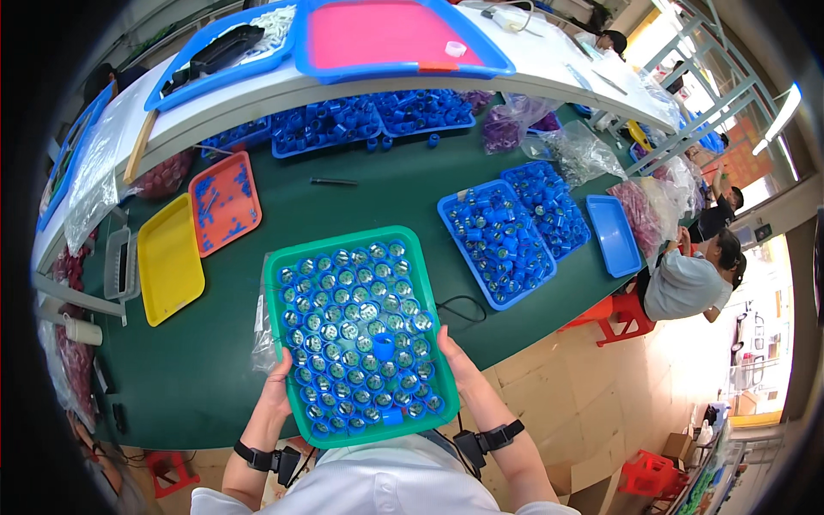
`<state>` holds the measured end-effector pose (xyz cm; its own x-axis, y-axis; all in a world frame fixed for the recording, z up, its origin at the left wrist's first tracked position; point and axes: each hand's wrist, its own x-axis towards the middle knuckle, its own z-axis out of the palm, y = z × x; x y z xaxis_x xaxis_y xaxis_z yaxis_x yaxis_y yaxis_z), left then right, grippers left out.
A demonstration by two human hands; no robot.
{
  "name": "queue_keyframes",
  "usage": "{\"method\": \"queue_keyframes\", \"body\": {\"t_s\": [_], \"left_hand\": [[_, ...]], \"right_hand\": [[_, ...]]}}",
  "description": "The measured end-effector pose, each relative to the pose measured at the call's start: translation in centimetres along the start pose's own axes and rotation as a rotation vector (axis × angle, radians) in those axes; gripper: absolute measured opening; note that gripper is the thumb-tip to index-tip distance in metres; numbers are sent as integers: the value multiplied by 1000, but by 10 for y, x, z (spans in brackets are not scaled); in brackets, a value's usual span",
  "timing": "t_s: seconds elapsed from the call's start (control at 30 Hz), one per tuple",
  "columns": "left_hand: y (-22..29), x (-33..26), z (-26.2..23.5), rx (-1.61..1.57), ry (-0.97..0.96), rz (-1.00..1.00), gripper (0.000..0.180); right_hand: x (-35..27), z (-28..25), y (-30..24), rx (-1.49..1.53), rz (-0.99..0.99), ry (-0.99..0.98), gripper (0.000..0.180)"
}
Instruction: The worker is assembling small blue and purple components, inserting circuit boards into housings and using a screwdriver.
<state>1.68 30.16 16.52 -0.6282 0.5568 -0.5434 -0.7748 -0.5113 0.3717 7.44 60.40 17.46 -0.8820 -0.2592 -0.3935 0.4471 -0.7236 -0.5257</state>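
Observation:
Between my hands is a green tray (371, 437), held over the near edge of the table. My left hand (277, 384) grips its left rim, and my right hand (457, 358) has hold of the right rim. Rows of small round blue cups (348, 330) fill the tray; most face up and show green and silver parts inside. A blue cup (384, 347) lies on top of the others, and another blue cup (391, 417) lies on its side by the near rim. The fingertips under the tray are hidden.
Blue trays (491, 296) of loose blue parts stand at the right, beside a bare blue tray (613, 234). A yellow tray (172, 257) and an orange tray (227, 206) lie left. A white shelf (360, 93) crosses above the green table (343, 202). A person (687, 279) sits far right.

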Motion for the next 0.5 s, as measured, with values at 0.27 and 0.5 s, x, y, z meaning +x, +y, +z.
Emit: {"method": "queue_keyframes", "body": {"t_s": [0.27,0.5], "left_hand": [[9,-5,-85,-71,184,144,55],[22,6,-147,-19,248,221,56]], "right_hand": [[-15,-70,3,-282,-152,397,48],[-14,-82,49,-1651,-364,638,77]]}}
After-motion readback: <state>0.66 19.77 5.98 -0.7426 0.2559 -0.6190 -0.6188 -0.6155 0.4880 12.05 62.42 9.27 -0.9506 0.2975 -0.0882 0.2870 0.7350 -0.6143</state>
